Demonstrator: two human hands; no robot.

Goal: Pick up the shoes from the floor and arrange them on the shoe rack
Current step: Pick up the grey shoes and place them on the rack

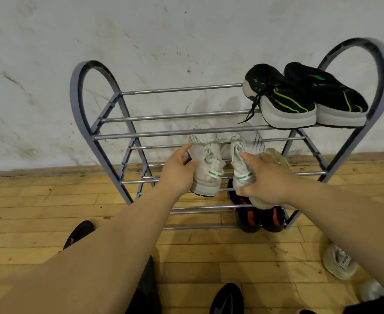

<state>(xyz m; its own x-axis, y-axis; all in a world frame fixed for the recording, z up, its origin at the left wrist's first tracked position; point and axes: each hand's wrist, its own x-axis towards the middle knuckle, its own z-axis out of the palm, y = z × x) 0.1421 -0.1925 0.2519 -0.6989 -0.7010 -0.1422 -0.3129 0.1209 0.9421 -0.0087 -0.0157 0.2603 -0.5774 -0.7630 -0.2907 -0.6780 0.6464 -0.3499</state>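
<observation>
The 2 white shoes with green heel tabs are at the middle tier of the shoe rack [95,132], side by side and near its centre. The left hand [177,173] grips the left white shoe [205,164] round its heel end, thumb on the inner side. The right hand [265,180] holds the right white shoe [240,159] the same way from the outer side. Whether their soles already rest on the rails I cannot tell.

Both shoes point toes-first at the wall [141,41], heels toward the person. Their long axes run front to back across the rails, roughly parallel to each other. A pale sole-like shape just past the right hand is too unclear to name.

On progress, I judge the task roughly at its midpoint. A black-and-green pair [299,98] sits on the right end of the top tier. A black-and-red pair [256,216] sits on the bottom tier, below the right hand. This white pair is the 3rd, not yet released.

Left to do: a white shoe [338,261] lies on the wooden floor [50,211] at the right, with another pale one [372,290] near it. A black shoe [80,232] lies on the floor at the left.
</observation>
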